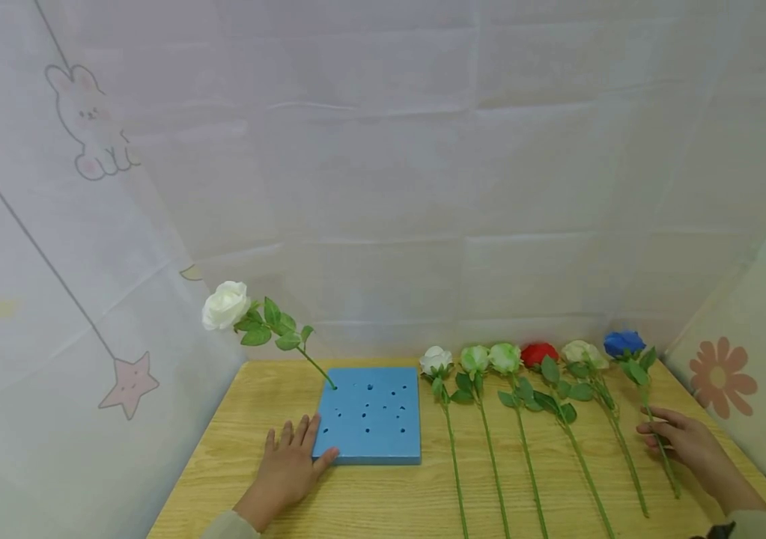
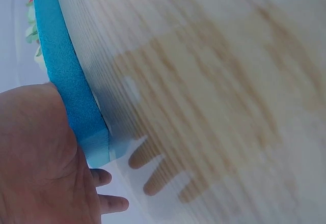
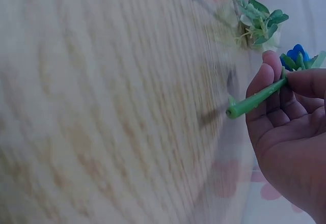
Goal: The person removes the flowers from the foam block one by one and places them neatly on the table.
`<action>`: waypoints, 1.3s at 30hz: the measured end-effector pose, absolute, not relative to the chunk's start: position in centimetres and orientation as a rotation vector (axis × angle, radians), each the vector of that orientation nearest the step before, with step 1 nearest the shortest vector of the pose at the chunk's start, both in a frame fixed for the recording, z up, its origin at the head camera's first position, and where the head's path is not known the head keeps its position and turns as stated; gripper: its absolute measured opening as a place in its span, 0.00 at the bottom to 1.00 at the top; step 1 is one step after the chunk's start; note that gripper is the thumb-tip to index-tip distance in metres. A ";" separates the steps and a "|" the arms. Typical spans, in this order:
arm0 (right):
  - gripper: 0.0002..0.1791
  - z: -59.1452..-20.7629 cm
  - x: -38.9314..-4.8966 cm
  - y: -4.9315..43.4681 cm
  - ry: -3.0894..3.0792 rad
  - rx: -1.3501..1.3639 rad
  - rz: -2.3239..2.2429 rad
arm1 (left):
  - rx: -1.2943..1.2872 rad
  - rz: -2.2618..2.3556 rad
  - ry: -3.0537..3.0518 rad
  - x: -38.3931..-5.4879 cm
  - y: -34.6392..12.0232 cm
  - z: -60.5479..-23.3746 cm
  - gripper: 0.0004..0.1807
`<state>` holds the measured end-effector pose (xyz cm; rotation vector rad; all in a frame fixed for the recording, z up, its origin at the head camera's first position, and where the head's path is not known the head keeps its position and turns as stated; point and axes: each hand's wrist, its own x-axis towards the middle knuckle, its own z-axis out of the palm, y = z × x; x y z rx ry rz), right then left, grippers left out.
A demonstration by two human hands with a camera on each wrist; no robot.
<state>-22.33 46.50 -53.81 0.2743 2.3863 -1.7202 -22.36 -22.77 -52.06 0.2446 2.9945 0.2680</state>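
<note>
At the table's right side my right hand (image 1: pixel 686 443) pinches the green stem of a blue artificial rose (image 1: pixel 624 344) between thumb and fingers. The right wrist view shows the cut end of this stem (image 3: pixel 254 102) pointing out of the hand, just over the tabletop. My left hand (image 1: pixel 288 470) rests with spread, straight fingers against the left edge of a blue foam block (image 1: pixel 383 448) full of small holes. One white rose (image 1: pixel 226 305) stands in the block's back left hole, its stem leaning to the left.
Several roses lie side by side on the wooden table (image 1: pixel 234 434): a white one (image 1: pixel 436 360), two pale green ones, a red one (image 1: pixel 539 354) and a cream one (image 1: pixel 585 354). Their stems point towards the front edge. Printed cloth walls (image 1: pixel 369 187) enclose the table's back and sides.
</note>
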 end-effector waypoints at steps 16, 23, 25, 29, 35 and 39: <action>0.36 -54.7 -24.1 47.0 2.347 0.340 -1.748 | 0.242 0.263 3.006 -22.3 -22.9 -52.4 0.49; 0.36 -54.8 -24.7 46.8 2.375 0.364 -1.728 | 0.243 0.257 3.014 -22.5 -23.0 -52.8 0.49; 0.36 -54.9 -24.8 46.8 2.404 0.365 -1.712 | 0.242 0.254 3.014 -22.6 -23.0 -52.8 0.49; 0.34 -55.1 -24.8 46.7 2.564 0.421 -1.568 | 0.242 0.250 3.008 -22.7 -23.0 -53.0 0.49; 0.37 -54.4 -24.7 46.7 2.827 0.460 -1.128 | 0.234 0.240 3.006 -22.7 -23.0 -53.0 0.49; 0.34 -53.8 -24.5 46.2 2.880 0.470 -1.121 | 0.237 0.249 3.005 -22.6 -23.0 -52.9 0.49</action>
